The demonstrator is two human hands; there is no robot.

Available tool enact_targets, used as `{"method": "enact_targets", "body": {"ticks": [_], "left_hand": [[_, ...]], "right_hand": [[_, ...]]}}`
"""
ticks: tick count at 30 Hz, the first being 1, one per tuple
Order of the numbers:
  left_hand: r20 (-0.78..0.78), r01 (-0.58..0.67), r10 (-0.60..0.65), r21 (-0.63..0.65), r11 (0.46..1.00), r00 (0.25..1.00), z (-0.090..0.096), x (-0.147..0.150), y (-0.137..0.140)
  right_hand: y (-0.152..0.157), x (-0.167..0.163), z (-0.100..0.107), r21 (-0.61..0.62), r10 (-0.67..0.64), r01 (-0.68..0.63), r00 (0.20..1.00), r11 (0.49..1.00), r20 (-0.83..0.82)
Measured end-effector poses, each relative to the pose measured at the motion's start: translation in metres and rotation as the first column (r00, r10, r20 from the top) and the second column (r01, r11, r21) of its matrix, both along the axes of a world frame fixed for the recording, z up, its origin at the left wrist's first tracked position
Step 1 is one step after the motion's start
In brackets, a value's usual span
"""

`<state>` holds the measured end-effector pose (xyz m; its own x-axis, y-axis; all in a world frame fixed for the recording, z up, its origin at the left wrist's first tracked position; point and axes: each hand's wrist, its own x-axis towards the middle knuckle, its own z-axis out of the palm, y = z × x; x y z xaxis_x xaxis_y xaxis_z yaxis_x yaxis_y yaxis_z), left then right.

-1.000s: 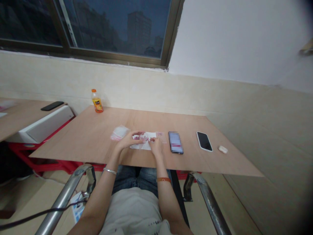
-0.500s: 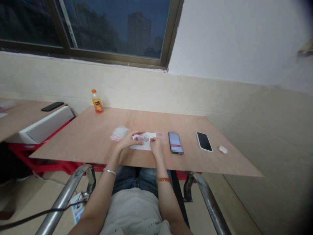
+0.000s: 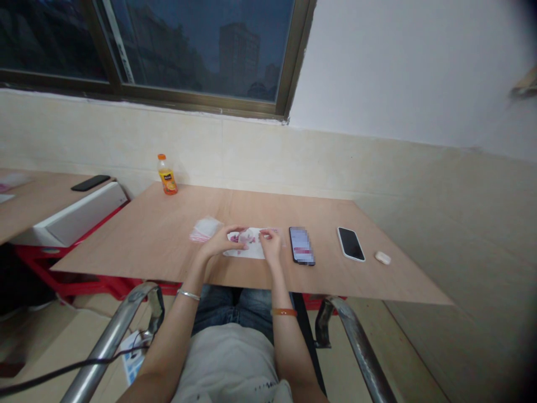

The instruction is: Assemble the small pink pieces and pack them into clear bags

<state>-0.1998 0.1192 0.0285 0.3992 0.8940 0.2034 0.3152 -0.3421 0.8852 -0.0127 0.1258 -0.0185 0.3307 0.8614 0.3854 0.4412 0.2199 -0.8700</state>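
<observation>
1. Both hands work at the near middle of the worktop (image 3: 168,224): the left hand (image 3: 220,242) curls its fingers in a light grip around a small clear bag (image 3: 247,237) with pink-red bits inside, and the right hand (image 3: 272,244) pinches at the bag's right edge with thumb and forefinger closed on it, as far as the small view shows.
2. That bag sits just above a white sheet (image 3: 247,251) lying flat on the worktop, with more pink bits on the sheet under the hands.
3. A loose pile of empty clear bags (image 3: 203,228) lies just left of the left hand, touching nothing else.
4. Judging by the pile and the bits on the sheet, the bagging looks only part done: one bag is in hand, several wait unused; no finished bags can be made out.
5. Right of the hands lie a phone with a lit screen (image 3: 301,245), a dark phone (image 3: 351,243) and a white earbud case (image 3: 382,258); an orange juice bottle (image 3: 167,175) stands at the far left corner.
</observation>
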Motion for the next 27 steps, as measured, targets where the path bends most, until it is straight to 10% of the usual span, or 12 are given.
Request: {"method": "enact_targets", "body": {"ticks": [11,19,27], "left_hand": [[0.026,0.048,-0.047,-0.023,0.999,0.999,0.004,0.004,-0.003],[0.029,0.02,-0.018,-0.051,0.999,0.999,0.003,0.003,-0.002],[0.01,0.032,-0.032,0.011,0.999,0.999,0.0,0.001,0.0]], "right_hand": [[-0.029,-0.021,0.059,0.182,0.2,-0.193,0.979,0.964,-0.024],[-0.012,-0.011,0.035,0.093,0.067,-0.054,0.988,0.994,-0.139],[0.007,-0.008,-0.024,-0.098,0.029,-0.02,0.995,0.995,0.094]]}}
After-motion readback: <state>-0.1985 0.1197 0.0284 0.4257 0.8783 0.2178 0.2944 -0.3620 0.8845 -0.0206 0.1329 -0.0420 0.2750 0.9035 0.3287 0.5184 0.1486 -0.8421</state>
